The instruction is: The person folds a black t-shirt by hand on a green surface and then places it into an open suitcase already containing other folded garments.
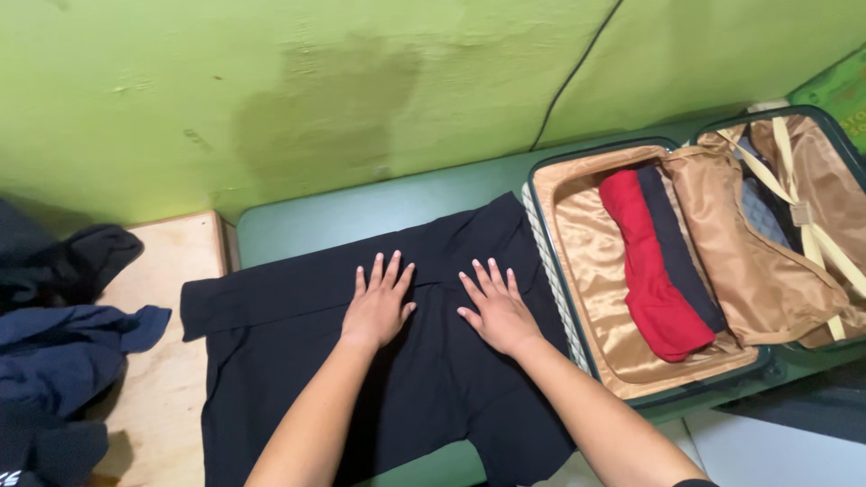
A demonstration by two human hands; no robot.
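Hands lie flat on a black piece of clothing [424, 379], and that black cloth is the thing to find everything else by. It is spread out on a green surface [361, 212], with its left part over a pale wooden board [171, 361]. The left hand [379, 302] rests on the upper middle of the black cloth, fingers spread wide and pressed down, holding nothing. The right hand [496, 307] rests just beside it, also on the upper middle of the cloth, fingers spread and flat, holding nothing. The two hands are near each other but do not touch. Just to the right of the black cloth lies an open suitcase [564, 298] with shiny tan lining inside. In the half of the suitcase nearest the black cloth there is a rolled red cloth [649, 280], and a rolled dark cloth [681, 261] touches it on the far side. The other half of the suitcase, farther from the black cloth, is covered by a tan flap with pale straps [794, 194] across it. To the left of the black cloth, on the wooden board, sits a heap of dark blue clothes [54, 352]. Behind the black cloth rises a green wall [316, 81].
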